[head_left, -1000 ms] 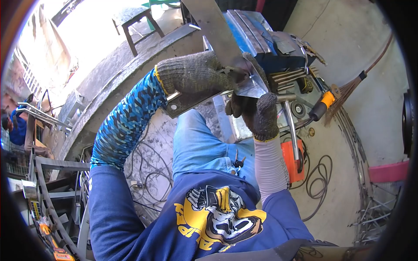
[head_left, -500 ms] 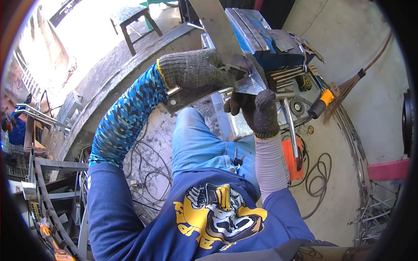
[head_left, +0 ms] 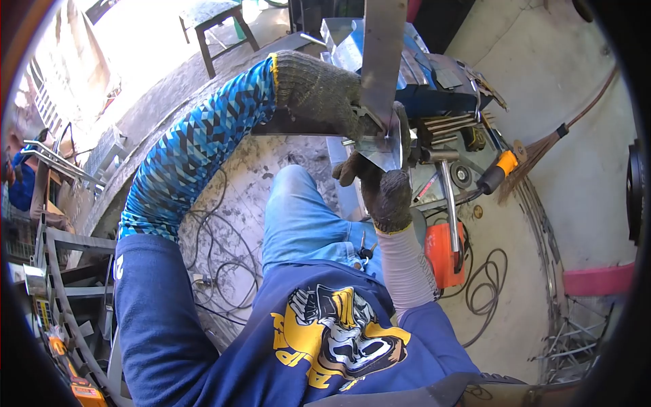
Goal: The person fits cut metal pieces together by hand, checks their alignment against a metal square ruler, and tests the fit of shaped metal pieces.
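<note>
A long sheet-metal strip points away from me, almost upright in the view, with a bent, angled end nearest my body. My left hand, in a grey knitted glove, is closed around the metal from the left side near that end. Its fingertips are partly hidden behind the piece. My right hand, in a darker glove, grips the bent end from below and the right. Just right of it lies a hammer with a shiny metal handle.
Beyond my hands stands a blue metal stack. To the right are a tape measure, a yellow-and-black power tool and a broom. An orange object and a coiled cable lie on the floor. A stool stands far left.
The metal strip has swung from leaning left to nearly upright. My right hand has shifted left in view, and my left hand slightly right and up. Both keep their hold; the view has shifted somewhat.
</note>
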